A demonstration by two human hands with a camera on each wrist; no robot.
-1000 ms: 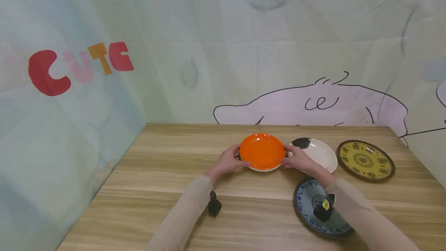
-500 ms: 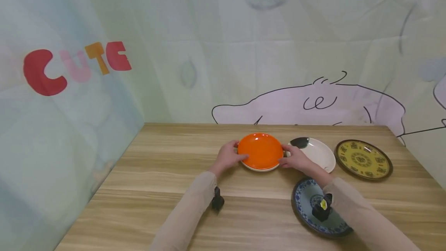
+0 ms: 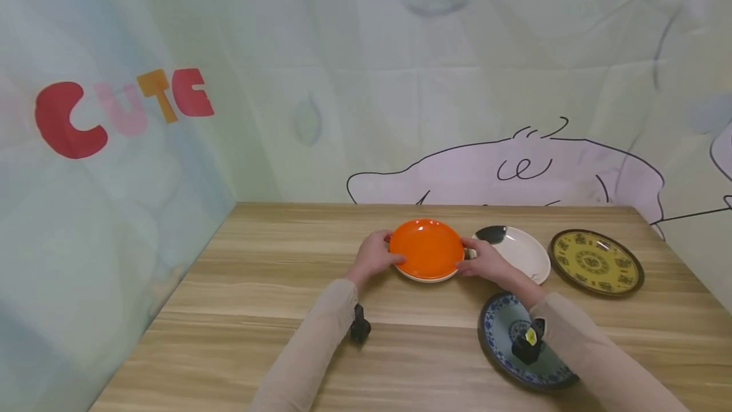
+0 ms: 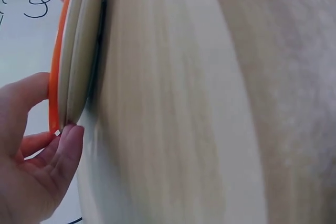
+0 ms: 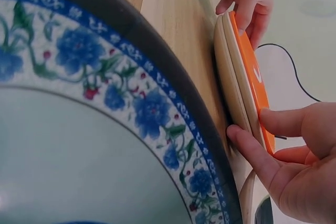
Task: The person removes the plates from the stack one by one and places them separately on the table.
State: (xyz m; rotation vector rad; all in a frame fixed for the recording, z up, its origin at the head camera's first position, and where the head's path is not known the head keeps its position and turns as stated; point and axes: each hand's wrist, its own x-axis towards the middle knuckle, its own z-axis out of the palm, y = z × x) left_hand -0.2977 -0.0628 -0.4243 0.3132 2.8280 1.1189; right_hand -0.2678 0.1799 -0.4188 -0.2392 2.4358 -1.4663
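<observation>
Plate stack [image 3: 427, 250], orange uppermost, sits pinched at opposite rims by your curled left hand [image 3: 374, 255] and right hand [image 3: 487, 263] toward the far edge of the surface [image 3: 274, 266], and uneven lifting could slide those layers apart!

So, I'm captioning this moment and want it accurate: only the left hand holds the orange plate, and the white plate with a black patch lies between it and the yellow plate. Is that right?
Not quite: the left hand and the right hand both hold the orange plate, at opposite sides, as the head view shows. The rest stands.
</observation>
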